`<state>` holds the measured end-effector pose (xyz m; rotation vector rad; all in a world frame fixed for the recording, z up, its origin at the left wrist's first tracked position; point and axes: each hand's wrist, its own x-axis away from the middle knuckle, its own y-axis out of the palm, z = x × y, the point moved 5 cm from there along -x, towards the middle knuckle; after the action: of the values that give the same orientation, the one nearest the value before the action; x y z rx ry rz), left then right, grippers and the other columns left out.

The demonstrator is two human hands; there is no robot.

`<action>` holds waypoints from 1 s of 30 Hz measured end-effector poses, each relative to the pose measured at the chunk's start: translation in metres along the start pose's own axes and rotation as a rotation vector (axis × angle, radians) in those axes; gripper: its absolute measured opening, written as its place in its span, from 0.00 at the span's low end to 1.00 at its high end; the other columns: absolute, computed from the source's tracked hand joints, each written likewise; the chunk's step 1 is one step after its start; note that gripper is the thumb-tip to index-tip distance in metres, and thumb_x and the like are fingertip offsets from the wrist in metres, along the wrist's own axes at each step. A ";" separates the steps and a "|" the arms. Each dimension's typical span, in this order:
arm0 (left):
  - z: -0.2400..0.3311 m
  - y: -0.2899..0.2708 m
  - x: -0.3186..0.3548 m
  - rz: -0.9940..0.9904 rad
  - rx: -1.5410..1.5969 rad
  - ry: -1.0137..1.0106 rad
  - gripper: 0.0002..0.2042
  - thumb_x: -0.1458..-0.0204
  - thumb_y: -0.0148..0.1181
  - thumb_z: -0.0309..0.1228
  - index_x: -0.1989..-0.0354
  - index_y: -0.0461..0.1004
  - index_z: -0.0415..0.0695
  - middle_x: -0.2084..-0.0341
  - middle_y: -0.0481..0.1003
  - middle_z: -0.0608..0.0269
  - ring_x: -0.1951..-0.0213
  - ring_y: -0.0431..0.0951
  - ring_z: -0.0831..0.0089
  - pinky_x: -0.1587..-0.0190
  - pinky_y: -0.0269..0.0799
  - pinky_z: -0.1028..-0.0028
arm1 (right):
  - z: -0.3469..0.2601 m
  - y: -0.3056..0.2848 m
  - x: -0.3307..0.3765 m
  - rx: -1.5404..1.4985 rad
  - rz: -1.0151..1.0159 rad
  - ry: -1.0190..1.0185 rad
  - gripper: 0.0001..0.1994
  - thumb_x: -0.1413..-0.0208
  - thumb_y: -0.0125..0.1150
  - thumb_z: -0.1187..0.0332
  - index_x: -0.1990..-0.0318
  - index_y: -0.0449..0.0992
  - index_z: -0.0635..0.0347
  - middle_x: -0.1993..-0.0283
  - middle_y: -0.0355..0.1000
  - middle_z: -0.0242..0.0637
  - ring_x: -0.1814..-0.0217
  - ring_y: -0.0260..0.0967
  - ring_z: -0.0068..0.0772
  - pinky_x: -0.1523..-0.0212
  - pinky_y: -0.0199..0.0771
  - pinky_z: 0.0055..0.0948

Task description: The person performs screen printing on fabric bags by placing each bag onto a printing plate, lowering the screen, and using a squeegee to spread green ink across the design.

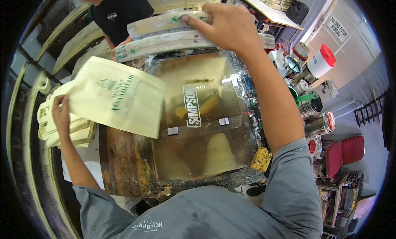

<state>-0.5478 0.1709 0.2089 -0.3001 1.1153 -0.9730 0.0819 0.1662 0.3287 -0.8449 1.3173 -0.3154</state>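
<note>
My left hand [61, 114] pinches the edge of a flat pale yellow bag [140, 99] with green print. The bag slants over the left side of a paint-stained wooden board [123, 162], above a stack of similar bags [78, 136]. At the board's far edge my right hand [229, 26] is closed over the paint-spotted wooden frame [169, 26] of a raised printing screen, thumb on its near face. Between my hands lies a glossy brown plate [194, 152] with a white printed label and small pale tabs on it.
Paint cans and tubs [309, 105] crowd the right side. A yellow sponge [260, 159] sits at the board's right corner. Racks with pale bags [31, 156] stand left. Beyond the frame is another person [123, 16] in black. A red chair [342, 154] stands right.
</note>
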 end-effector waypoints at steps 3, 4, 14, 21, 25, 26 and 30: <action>-0.082 -0.044 0.020 0.129 -0.031 -0.134 0.14 0.32 0.63 0.37 0.53 0.80 0.36 0.61 0.81 0.58 0.57 0.78 0.70 0.49 0.73 0.70 | -0.003 0.004 -0.003 0.032 0.015 0.008 0.38 0.37 0.53 0.27 0.62 0.85 0.58 0.68 0.81 0.50 0.62 0.81 0.59 0.61 0.78 0.54; -0.128 -0.066 0.033 0.161 -0.087 -0.192 0.16 0.32 0.63 0.39 0.52 0.80 0.35 0.61 0.81 0.58 0.57 0.78 0.69 0.48 0.74 0.70 | -0.006 0.006 -0.007 0.027 0.019 0.007 0.37 0.37 0.53 0.27 0.62 0.84 0.58 0.69 0.81 0.49 0.63 0.80 0.60 0.62 0.77 0.54; 0.016 -0.035 0.176 0.085 -0.449 -0.070 0.20 0.37 0.69 0.36 0.43 0.81 0.36 0.51 0.82 0.42 0.45 0.80 0.46 0.41 0.74 0.55 | 0.003 0.002 -0.007 -0.064 -0.195 0.174 0.35 0.34 0.56 0.35 0.45 0.83 0.62 0.57 0.83 0.55 0.52 0.81 0.59 0.51 0.77 0.45; 0.054 -0.045 0.166 -0.044 -0.409 0.020 0.23 0.43 0.75 0.43 0.47 0.84 0.38 0.51 0.82 0.46 0.47 0.81 0.48 0.42 0.77 0.56 | 0.015 0.012 -0.014 0.002 -0.211 0.183 0.35 0.33 0.55 0.35 0.40 0.81 0.61 0.53 0.81 0.60 0.48 0.80 0.63 0.46 0.76 0.49; 0.037 -0.026 0.123 -0.086 -0.430 0.015 0.22 0.42 0.72 0.43 0.46 0.84 0.38 0.48 0.82 0.47 0.44 0.81 0.49 0.38 0.75 0.57 | 0.022 0.022 -0.010 -0.032 -0.134 0.130 0.32 0.31 0.55 0.38 0.44 0.82 0.61 0.55 0.81 0.61 0.50 0.79 0.63 0.48 0.75 0.49; 0.020 -0.024 0.107 -0.164 -0.416 -0.013 0.22 0.41 0.71 0.43 0.45 0.83 0.39 0.47 0.82 0.47 0.44 0.80 0.49 0.38 0.75 0.58 | 0.017 0.022 -0.011 -0.041 -0.144 0.124 0.31 0.31 0.55 0.38 0.46 0.82 0.61 0.56 0.80 0.61 0.51 0.79 0.64 0.49 0.75 0.49; -0.034 -0.018 0.050 -0.562 -0.390 0.102 0.22 0.42 0.69 0.40 0.43 0.83 0.40 0.45 0.81 0.48 0.42 0.80 0.50 0.36 0.74 0.58 | 0.003 0.014 -0.008 -0.071 -0.180 0.110 0.29 0.30 0.55 0.41 0.52 0.80 0.64 0.61 0.79 0.61 0.56 0.78 0.64 0.53 0.74 0.50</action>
<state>-0.5814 0.1295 0.1742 -0.9249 1.3459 -1.2659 0.0794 0.1819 0.3248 -1.0213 1.3635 -0.4645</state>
